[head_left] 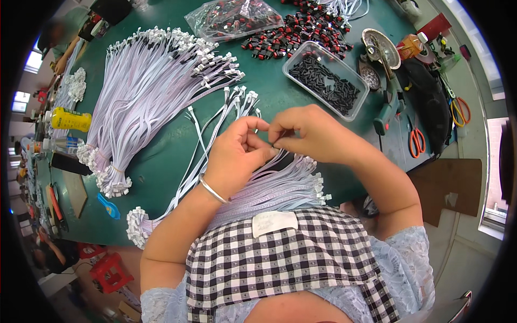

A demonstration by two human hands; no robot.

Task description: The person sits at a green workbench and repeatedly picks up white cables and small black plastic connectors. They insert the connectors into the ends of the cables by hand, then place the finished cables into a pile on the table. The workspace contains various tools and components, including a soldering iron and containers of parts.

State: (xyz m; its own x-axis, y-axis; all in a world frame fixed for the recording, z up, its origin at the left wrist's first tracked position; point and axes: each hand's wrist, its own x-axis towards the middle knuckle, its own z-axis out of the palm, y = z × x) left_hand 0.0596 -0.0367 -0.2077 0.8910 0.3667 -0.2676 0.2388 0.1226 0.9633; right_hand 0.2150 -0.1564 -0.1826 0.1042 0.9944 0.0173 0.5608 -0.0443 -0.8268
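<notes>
My left hand (235,153) and my right hand (311,133) meet over the green table, fingertips nearly touching. Each is closed in a pinch; what sits between the fingers is too small and hidden to make out. Directly beneath them lies a bundle of flat white cables (269,189) with white connectors at its ends, partly covered by my left forearm. Several looser white cables (200,132) run beside my left hand, their connector ends pointing away from me. Beyond my right hand stands a clear plastic box (362,107) holding many short black tubes (326,83).
A large cable pile (142,91) covers the left side. Black-and-red parts (301,33) lie loose and in a clear bag (231,20) at the back. To the right are orange-handled scissors (416,142) and a green-handled tool (389,110); at left, a yellow bottle (71,119).
</notes>
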